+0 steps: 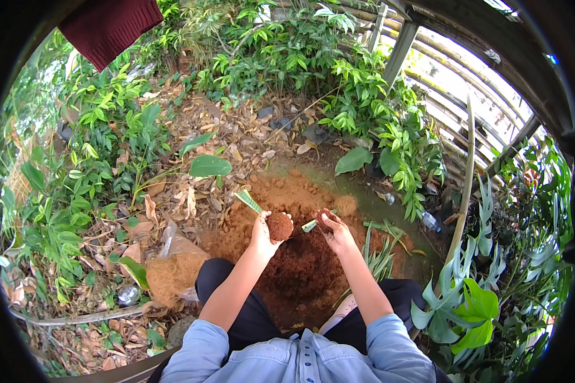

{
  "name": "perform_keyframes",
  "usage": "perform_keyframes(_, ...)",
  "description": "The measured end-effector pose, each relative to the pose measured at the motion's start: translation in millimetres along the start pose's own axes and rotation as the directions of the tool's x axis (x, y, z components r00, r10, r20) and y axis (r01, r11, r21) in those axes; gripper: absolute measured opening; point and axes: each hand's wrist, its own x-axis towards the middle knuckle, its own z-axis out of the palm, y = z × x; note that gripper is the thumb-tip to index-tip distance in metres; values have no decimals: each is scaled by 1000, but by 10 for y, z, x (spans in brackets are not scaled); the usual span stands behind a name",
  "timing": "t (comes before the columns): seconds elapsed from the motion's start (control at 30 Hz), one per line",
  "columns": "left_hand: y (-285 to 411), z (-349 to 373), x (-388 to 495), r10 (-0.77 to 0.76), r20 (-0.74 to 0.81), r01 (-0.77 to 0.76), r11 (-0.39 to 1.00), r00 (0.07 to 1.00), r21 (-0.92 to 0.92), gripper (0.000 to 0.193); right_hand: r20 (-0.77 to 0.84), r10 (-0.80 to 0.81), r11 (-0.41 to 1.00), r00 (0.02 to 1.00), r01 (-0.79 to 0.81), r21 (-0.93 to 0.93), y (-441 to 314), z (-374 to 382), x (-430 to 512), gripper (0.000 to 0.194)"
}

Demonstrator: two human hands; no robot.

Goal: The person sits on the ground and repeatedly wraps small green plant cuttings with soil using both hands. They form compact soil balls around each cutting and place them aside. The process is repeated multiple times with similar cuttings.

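My left hand (263,235) cups a round ball of brown fibrous soil (280,226). A striped green leaf cutting (248,200) sticks out past its fingertips, towards the upper left. Opposite it, my right hand (335,232) has its fingers closed around a clump of reddish-brown soil (323,220). Beside those fingers a short pale-green leaf piece (309,226) shows; whether it is gripped too I cannot tell. Both hands are apart, above a mound of dark reddish loose soil (302,273) between my knees.
To the left lies a clear plastic bag of tan coconut fibre (175,277). Long striped leaves (383,256) lie right of the soil, near a plastic bottle (431,221). A wooden pole (464,206) leans among monstera leaves (474,311). Maroon cloth (112,31) hangs upper left.
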Motion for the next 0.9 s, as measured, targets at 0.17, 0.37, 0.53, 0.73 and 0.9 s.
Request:
perform_keyframes(0.17,-24,-35,54,-7,3,7,1000,1000,-10,32,163,-18,998,986,8,63,97,-26,-134,43)
perform_keyframes(0.37,-48,-57,120,-10,-17,10,1000,1000,3,33,184,-71,965,980,21,262,205,36,-360,39)
perform_keyframes(0.53,-56,-87,126,-27,37,26,999,999,27,33,204,-62,945,977,-8,326,295,21,-409,35)
perform_keyframes(0.73,-45,-118,111,-58,-19,58,997,998,42,34,152,-78,953,985,29,302,350,25,-355,41)
perform_keyframes(0.9,-8,-118,75,-43,-51,46,997,998,54,34,163,-87,935,983,24,354,346,70,-368,38)
